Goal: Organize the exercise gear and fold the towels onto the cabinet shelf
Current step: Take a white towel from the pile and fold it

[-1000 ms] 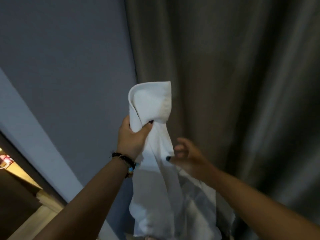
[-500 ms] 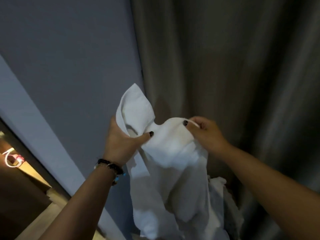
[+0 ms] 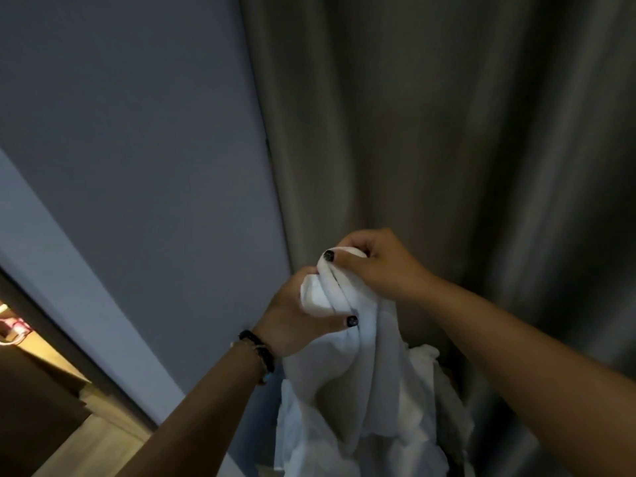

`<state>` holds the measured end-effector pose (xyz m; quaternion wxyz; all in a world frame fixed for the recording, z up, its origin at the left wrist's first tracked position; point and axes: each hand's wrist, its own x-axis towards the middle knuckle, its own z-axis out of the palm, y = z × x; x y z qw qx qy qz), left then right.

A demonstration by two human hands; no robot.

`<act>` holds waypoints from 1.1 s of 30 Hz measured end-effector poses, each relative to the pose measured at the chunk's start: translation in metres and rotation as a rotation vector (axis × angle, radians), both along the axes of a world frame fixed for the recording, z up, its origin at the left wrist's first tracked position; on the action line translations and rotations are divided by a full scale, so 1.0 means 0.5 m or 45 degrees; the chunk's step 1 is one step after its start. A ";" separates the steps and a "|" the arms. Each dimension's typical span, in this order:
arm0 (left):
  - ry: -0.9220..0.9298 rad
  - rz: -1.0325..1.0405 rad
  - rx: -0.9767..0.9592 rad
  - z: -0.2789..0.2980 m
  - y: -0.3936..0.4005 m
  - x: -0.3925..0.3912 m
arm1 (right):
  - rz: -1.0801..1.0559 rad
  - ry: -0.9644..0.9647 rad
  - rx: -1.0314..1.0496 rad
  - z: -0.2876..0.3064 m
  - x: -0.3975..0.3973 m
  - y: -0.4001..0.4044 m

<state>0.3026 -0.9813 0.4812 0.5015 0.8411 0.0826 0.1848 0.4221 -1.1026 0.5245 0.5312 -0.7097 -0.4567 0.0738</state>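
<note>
You are holding a white, soft cloth towel [image 3: 347, 366] up in front of you with both hands, and both grips are closed on its bunched top edge. Your left hand [image 3: 292, 321] is wrapping its fingers around a gathered fold of the fabric, with the thumb pressing across the front just below the bunch. Your right hand [image 3: 375, 263] is pinching the same edge just above and to the right of the left grip, its thumb lying over the cloth; the two hands are touching or nearly touching there. Below the grips the towel is hanging down in loose folds, draping past your left wrist, which is wearing a dark beaded bracelet [image 3: 260, 352]. Behind the grips, a grey-brown pleated curtain [image 3: 447, 132] is hanging to the right, and a flat blue-grey wall panel [image 3: 137, 149] is standing to the left.
</note>
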 end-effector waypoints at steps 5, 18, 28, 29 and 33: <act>0.025 0.228 -0.114 -0.018 -0.014 0.020 | 0.014 0.091 0.001 -0.016 -0.002 -0.008; -0.460 0.672 -0.747 0.085 0.079 -0.025 | -0.245 0.187 -0.232 -0.194 0.041 -0.053; -0.251 0.628 -0.261 0.044 0.104 -0.084 | -0.229 0.156 0.016 -0.051 0.038 -0.006; -0.206 0.541 -0.247 0.042 0.095 -0.078 | -0.165 0.087 0.004 -0.032 0.028 0.001; -0.121 0.177 -0.218 0.032 0.045 -0.046 | 0.013 -0.043 0.005 0.012 -0.008 0.029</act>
